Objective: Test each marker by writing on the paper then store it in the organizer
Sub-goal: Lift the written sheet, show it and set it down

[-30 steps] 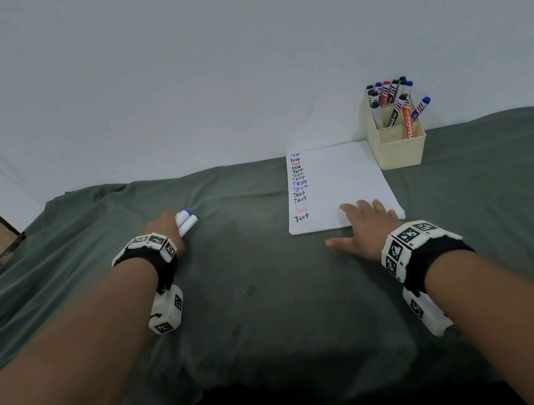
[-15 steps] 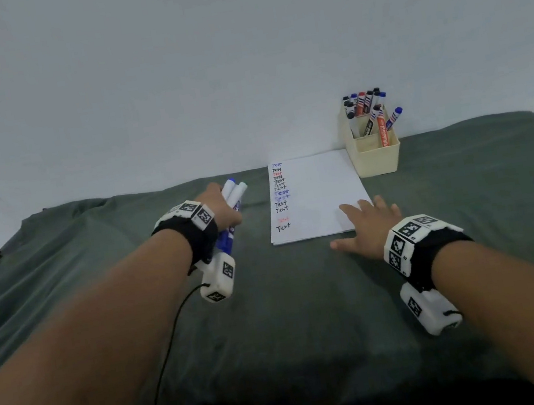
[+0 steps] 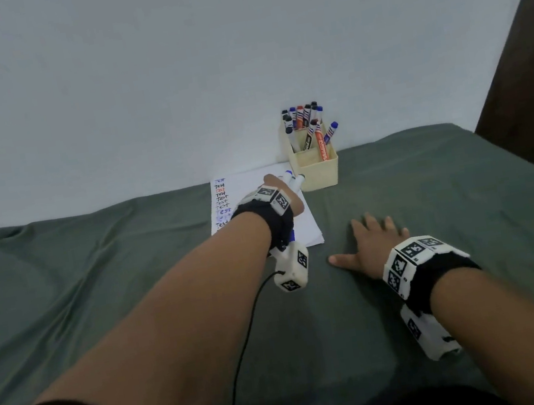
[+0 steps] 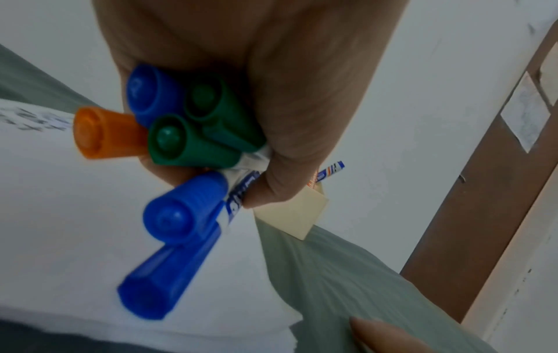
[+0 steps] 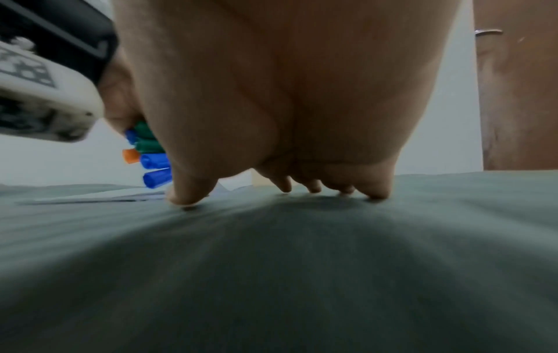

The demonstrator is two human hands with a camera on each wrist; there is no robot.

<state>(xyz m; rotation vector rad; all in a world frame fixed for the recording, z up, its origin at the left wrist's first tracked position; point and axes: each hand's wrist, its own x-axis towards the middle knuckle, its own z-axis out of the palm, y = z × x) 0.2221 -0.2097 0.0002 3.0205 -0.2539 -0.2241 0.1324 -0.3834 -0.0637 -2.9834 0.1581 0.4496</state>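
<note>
While my left hand (image 3: 279, 189) hangs over the paper (image 3: 304, 228), its fingers are curled tight round a bundle of markers (image 4: 181, 133). From the left wrist view I count caps: three blue, two green, one orange, all pointing back toward the wrist, white barrels disappearing into the fist. In the head view only white barrel ends poke out past the knuckles, aimed toward the organizer (image 3: 318, 172). Paper lies on the green cloth (image 3: 97, 279) near its far edge, against the white wall (image 3: 170, 78), with a column of handwritten "Test" lines in black, red and blue down its left margin. Organizer is a cream box just beside the paper's far right corner, at the cloth's far edge, already holding a cluster of upright and leaning markers with black, blue and red caps; I cannot tell which compartment each sits in. My right hand (image 3: 374, 243) is flat on the cloth, fingers spread and straight, thumb out to the left, holding nothing, just right of the paper's near right corner and not on it. Right wrist view shows fingertips (image 5: 377, 191) pressing into the cloth. Dark brown panel (image 3: 524, 77) stands at the far right.
</note>
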